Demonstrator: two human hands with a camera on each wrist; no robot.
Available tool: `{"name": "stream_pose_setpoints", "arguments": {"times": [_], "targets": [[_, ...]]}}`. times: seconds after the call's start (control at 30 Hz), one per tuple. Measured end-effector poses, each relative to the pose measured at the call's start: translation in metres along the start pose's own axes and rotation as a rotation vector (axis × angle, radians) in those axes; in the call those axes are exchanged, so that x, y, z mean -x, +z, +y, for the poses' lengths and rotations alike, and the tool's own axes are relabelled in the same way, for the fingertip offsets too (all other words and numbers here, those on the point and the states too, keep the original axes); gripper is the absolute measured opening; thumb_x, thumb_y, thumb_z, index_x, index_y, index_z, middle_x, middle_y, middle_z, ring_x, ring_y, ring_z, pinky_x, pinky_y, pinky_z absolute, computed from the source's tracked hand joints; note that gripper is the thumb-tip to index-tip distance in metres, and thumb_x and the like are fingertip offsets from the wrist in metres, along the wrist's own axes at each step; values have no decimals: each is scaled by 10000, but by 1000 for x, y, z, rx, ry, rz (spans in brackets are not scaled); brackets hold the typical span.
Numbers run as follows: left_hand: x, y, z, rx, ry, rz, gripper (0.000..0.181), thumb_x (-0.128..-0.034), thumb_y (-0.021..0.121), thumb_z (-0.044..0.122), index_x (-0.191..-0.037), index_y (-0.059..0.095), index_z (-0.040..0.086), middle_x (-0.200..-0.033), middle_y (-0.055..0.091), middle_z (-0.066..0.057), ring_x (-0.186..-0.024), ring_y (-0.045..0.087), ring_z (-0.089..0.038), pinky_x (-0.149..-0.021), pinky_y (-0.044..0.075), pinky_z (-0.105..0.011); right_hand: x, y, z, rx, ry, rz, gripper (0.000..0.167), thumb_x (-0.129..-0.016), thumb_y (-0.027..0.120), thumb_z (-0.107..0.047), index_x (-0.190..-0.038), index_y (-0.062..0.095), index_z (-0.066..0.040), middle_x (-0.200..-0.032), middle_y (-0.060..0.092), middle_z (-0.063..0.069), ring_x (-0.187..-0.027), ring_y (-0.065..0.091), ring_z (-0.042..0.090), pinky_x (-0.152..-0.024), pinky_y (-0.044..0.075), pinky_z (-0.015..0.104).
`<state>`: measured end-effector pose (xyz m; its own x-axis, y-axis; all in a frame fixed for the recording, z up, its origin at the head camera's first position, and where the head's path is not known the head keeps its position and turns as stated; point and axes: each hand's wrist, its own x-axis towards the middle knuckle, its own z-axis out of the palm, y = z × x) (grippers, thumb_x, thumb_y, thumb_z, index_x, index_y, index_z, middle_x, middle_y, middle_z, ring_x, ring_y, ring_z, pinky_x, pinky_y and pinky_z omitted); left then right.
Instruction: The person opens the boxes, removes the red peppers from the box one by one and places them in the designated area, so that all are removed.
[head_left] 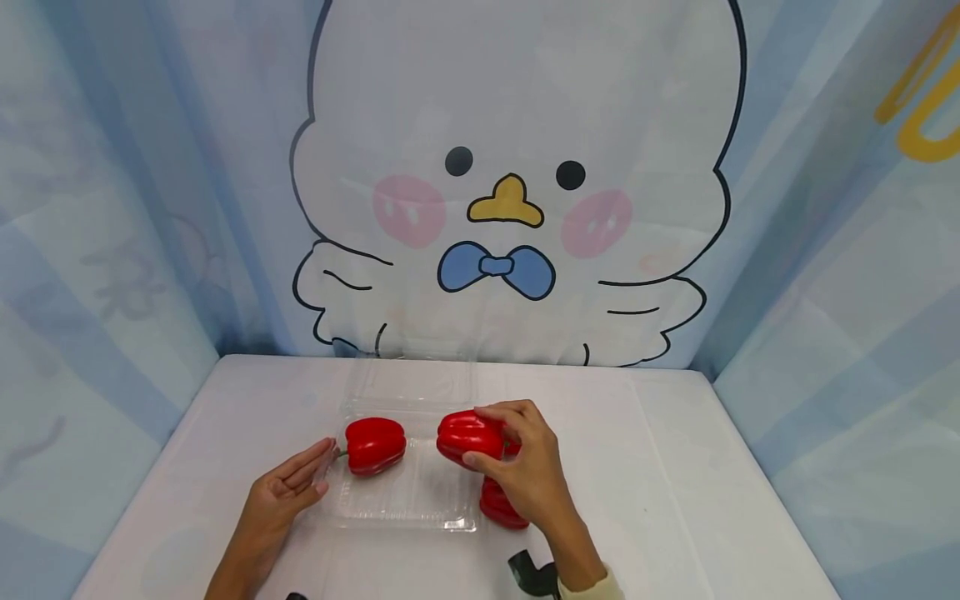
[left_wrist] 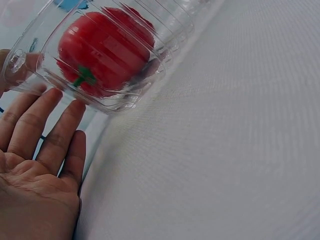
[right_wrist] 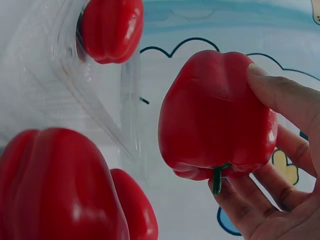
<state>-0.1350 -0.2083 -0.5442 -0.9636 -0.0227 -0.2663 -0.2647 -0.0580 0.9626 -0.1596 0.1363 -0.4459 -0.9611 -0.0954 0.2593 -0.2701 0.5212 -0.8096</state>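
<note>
A clear plastic clamshell box lies with its lid folded back. Inside it, at the left, one red bell pepper rests on its side, its green stem toward my left hand. That hand is at the box's left wall, fingers extended; in the left wrist view the fingertips are at the plastic edge. My right hand grips another red bell pepper between thumb and fingers, above the box's right side. Two more red bell peppers sit outside the box, partly hidden by the right hand in the head view.
The white-covered table extends to both sides. A black curved object lies near the right wrist, and a small dark item shows at the bottom edge. Behind stands a curtain with a cartoon bird.
</note>
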Motion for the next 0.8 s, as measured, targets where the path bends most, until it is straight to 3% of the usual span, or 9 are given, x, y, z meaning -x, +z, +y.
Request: {"name": "stream_pose_setpoints", "arguments": {"times": [0.53,0.8], "targets": [[-1,0,1,4,-16,4,742,-996,768,198,-1644,409,155,-1649,463,74,-1366,529,109,-1083,488,-187,-3,-26,14,46,66,69,610,-766,968,-137,-1317,739,-262,-1303,644,-2,-1239,620,227,-1039,601,533],[-1,0,1,5,-9,2,753,-989,778,221,-1642,412,149,-1645,468,78,-1356,529,121,-1078,490,-186,-6,-42,23,87,57,96,605,-779,961,-142,-1332,733,-232,-1322,641,40,-1236,629,248,-1045,593,527]]}}
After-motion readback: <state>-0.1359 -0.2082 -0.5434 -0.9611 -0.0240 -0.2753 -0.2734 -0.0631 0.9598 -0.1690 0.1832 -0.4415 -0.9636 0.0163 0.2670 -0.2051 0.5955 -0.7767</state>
